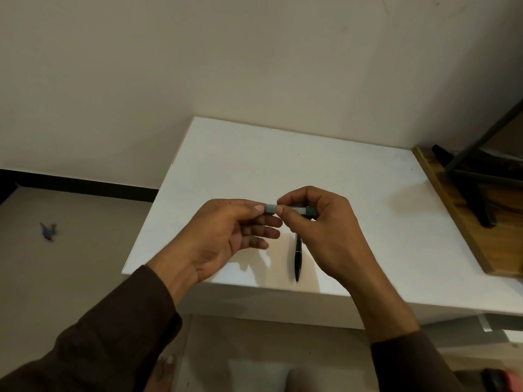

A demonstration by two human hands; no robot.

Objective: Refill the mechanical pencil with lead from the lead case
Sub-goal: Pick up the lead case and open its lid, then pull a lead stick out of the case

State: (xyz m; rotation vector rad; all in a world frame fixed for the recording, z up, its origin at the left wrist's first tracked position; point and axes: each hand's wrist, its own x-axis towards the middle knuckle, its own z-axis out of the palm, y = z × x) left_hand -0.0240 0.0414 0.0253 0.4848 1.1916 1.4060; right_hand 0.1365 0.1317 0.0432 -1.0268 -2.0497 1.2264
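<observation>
Green lead case (294,209) is pinched at its left end by the left hand (226,239) and gripped by the right hand (319,222); the black pencil (298,257) lies on the white table (353,179) below.

A single wide-angle camera sat on the person's head, looking forward and steeply down. It was close above the white worktop (325,171), whose near edge crossed the lower frame, with wall beyond and floor (70,250) at left.
</observation>
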